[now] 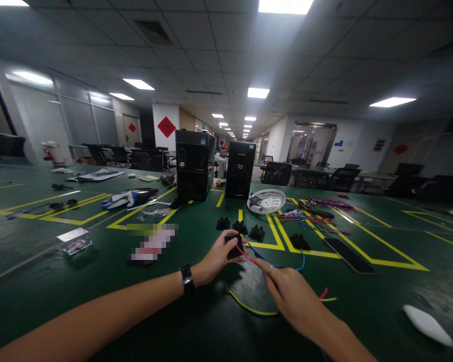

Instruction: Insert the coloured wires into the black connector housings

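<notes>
Pinching a small black block [234,248], the fingers of the left hand [214,257] close around it, thumb across its near face. The block is dark and boxy, its finer detail too small to make out; it is held above the green table [196,322], in front of the wearer. The side bearing the red wire [249,258] looks toward the right hand [296,296]; which way the block's own long axis runs cannot be told, partly covered as it is. The red wire is thin and smooth, its length slanting from the block down and rightward into the right hand, whose thumb and forefinger are closed on it.

A blue wire [303,260] curves just beyond the right hand, and a yellow-green wire [249,308] bows across the table on the near side, passing behind that hand in the view. Past the fingertips, three black parts [240,228] sit near one another, with a fourth black part [300,241] apart to the right, near a flat dark slab [349,255]. Farther out stand a white basket [284,202] and two black computer towers [192,171].
</notes>
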Tool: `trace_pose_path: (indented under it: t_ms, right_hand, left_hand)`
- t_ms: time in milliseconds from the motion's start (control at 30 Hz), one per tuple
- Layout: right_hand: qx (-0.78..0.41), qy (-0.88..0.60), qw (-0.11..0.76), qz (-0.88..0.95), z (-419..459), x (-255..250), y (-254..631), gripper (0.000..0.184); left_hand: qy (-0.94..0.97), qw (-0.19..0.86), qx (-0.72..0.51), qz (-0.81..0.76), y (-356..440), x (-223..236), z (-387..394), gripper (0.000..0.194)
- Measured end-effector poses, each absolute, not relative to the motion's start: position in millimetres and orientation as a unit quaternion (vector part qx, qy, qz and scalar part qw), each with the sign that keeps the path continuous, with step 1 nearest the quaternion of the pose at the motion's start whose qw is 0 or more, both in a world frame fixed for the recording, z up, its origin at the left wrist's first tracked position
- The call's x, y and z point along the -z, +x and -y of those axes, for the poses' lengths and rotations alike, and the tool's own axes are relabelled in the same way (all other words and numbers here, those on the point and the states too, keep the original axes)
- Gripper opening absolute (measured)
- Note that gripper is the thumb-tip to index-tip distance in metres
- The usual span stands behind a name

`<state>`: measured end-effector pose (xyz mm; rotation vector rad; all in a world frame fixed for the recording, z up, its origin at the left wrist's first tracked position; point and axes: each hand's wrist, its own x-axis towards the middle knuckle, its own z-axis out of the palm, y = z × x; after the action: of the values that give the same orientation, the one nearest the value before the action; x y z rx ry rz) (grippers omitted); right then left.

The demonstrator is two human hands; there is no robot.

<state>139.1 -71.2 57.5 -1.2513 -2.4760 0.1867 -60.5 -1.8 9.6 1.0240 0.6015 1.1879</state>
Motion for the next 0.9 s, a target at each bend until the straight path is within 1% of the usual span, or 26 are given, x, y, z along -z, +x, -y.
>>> trace_pose_path:
  t_ms: [200, 400, 467, 600, 700, 767, 833, 900]
  right_hand:
    - [-0.024, -0.424, 0.135, 0.895, 77, -52, 133, 0.041]
    - [-0.045, -0.411, 0.162, 0.896, 80, -50, 130, 0.035]
    - [-0.051, -0.418, 0.168, 0.891, 79, -52, 131, 0.033]
    - [-0.082, -0.422, 0.191, 0.883, 74, -53, 136, 0.031]
    - [-0.117, -0.418, 0.208, 0.876, 72, -50, 136, 0.032]
    - [-0.124, -0.422, 0.197, 0.876, 72, -47, 136, 0.032]
    - [-0.116, -0.424, 0.172, 0.882, 72, -50, 137, 0.032]
    - [-0.101, -0.429, 0.167, 0.882, 72, -59, 142, 0.033]
  left_hand:
    - [0.538, 0.584, -0.511, -0.329, -62, -7, 2, 0.030]
    - [0.592, 0.494, -0.528, -0.355, -64, -7, 1, 0.027]
    - [0.597, 0.493, -0.530, -0.346, -65, -8, 1, 0.030]
    - [0.565, 0.533, -0.546, -0.314, -65, -19, 0, 0.041]
    - [0.525, 0.559, -0.579, -0.278, -60, -30, -5, 0.041]
    - [0.516, 0.569, -0.586, -0.257, -56, -35, -10, 0.043]
    - [0.536, 0.553, -0.579, -0.268, -52, -34, -16, 0.044]
    - [0.565, 0.510, -0.576, -0.298, -47, -31, -22, 0.042]
